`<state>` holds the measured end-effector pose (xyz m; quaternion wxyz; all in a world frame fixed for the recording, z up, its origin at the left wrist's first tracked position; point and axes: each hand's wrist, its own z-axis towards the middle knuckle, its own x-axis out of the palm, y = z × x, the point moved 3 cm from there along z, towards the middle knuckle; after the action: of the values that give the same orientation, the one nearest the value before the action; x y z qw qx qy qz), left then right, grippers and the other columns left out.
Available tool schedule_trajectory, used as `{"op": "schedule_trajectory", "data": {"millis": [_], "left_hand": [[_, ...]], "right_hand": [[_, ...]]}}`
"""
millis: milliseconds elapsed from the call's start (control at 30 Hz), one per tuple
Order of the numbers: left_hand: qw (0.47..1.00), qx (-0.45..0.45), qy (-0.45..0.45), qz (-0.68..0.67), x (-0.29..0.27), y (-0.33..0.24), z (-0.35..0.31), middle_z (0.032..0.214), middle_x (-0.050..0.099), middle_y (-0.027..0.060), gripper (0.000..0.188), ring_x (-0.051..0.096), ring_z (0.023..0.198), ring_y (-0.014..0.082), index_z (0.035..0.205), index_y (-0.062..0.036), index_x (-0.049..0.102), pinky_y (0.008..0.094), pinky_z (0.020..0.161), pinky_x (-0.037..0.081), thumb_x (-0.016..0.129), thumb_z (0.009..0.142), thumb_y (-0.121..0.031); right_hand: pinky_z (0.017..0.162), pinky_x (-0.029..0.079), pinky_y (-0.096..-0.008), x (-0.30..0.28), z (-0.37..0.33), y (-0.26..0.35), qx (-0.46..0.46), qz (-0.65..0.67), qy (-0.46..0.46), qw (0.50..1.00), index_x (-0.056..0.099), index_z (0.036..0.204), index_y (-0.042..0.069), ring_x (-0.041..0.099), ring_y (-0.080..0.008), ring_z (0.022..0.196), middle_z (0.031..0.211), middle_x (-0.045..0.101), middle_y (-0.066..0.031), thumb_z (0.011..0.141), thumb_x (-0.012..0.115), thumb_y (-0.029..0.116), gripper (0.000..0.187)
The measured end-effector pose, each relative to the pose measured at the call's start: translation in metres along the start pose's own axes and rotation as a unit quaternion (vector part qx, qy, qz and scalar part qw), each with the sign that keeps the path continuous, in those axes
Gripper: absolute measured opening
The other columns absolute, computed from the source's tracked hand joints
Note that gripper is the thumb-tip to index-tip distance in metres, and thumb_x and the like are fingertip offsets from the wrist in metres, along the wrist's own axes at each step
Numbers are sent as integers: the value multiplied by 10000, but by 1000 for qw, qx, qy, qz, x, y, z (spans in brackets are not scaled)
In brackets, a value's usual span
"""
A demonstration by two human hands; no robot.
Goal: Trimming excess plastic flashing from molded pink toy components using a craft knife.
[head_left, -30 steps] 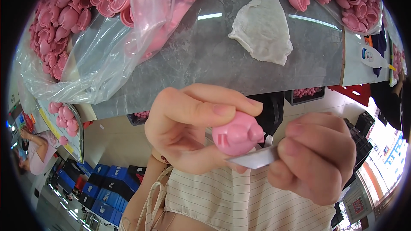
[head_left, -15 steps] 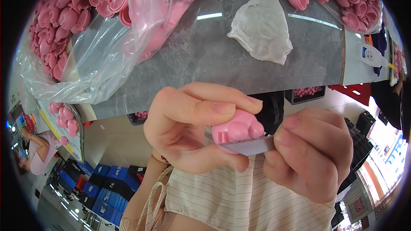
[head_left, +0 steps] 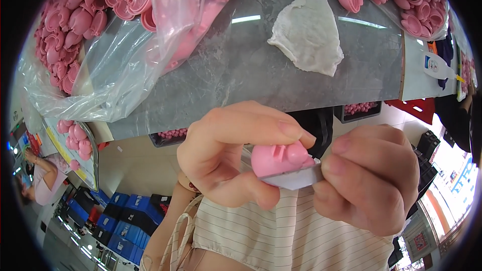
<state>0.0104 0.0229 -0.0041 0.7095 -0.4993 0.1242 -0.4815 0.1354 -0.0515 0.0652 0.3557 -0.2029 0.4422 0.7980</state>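
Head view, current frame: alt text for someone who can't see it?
A person's left hand pinches a small pink piece while the right hand holds a flat metal blade along its lower edge. Beyond, a grey table bears a white cloth, a clear plastic bag and heaps of more pink pieces.

White crumpled cloth (head_left: 309, 37) on grey tabletop (head_left: 226, 68), clear plastic bag (head_left: 113, 83) at left, white bottle (head_left: 436, 66) with yellow tip at right, red crate (head_left: 412, 110) below table's right end, blue bins (head_left: 128, 226) stacked lower left, co-worker (head_left: 48, 183) far left.
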Motion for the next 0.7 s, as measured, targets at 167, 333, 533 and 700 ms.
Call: {"op": "schedule_trajectory", "data": {"millis": [167, 333, 533, 700], "left_hand": [[1000, -4, 2, 21, -1, -3, -1, 845, 538, 215, 560, 527, 680, 178, 1024, 39, 394, 217, 577, 452, 601, 732, -392], [999, -8, 32, 36, -3, -6, 3, 852, 539, 209, 553, 526, 694, 180, 1016, 41, 408, 219, 585, 450, 590, 736, -401], [998, -6, 60, 26, -2, -4, 5, 877, 540, 218, 549, 527, 704, 181, 1021, 36, 414, 223, 588, 449, 592, 735, -397], [998, 1, 57, 41, -3, -3, 3, 888, 539, 226, 536, 526, 704, 180, 1024, 33, 415, 220, 593, 447, 598, 738, -382]], "right_hand": [[377, 400, -237, -4, 3, 0, 6, 8, 30, 1000, 517, 769, -21, 476, -171, 509, 744, 510, -139, 635, 628, 63, 193], [381, 403, -241, -7, 4, 1, 21, 12, 51, 998, 525, 770, -19, 488, -174, 524, 741, 510, -134, 610, 639, 60, 212], [383, 402, -244, -8, 3, 1, 25, 9, 46, 999, 526, 770, -19, 488, -173, 519, 737, 508, -133, 610, 639, 65, 213], [380, 401, -246, -5, 3, 0, 5, 12, 50, 999, 520, 772, -22, 483, -171, 506, 731, 506, -138, 637, 627, 71, 196]]}}
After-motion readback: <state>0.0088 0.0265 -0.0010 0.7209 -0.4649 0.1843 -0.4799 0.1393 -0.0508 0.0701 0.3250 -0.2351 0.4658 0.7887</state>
